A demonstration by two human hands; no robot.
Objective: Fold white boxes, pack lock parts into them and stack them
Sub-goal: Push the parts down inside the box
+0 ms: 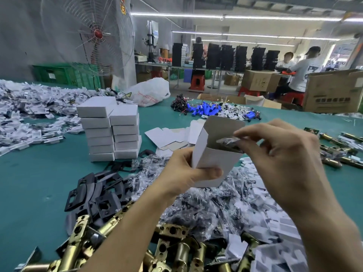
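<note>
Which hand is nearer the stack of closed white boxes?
Left. The left hand, gripping the open box, is right of the stack; the right hand, pinching a bag of parts at the box mouth, is farther right.

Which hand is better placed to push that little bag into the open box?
The right hand: it pinches the bag at the mouth of the box, while the left hand grips it lower down.

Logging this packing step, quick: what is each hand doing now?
Left hand: grips the open white box.
Right hand: pinches a small parts bag at its mouth.
</note>
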